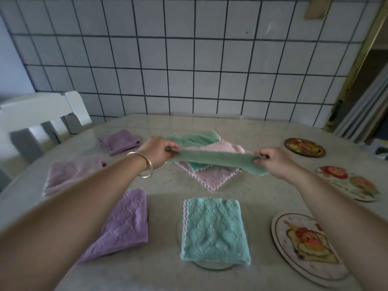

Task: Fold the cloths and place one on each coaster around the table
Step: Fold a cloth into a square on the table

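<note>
Stretched between my two hands above the table's middle is a green cloth; my left hand pinches its left end and my right hand its right end. Under it lies a loose pile with a pink cloth and another green cloth. A folded green cloth rests on a coaster at the front. Folded purple cloths lie at front left, left and far left. Three bare picture coasters sit on the right: near, middle, far.
A white chair stands at the table's left side. A tiled wall rises right behind the table. A doorway with a gold frame opens at the right.
</note>
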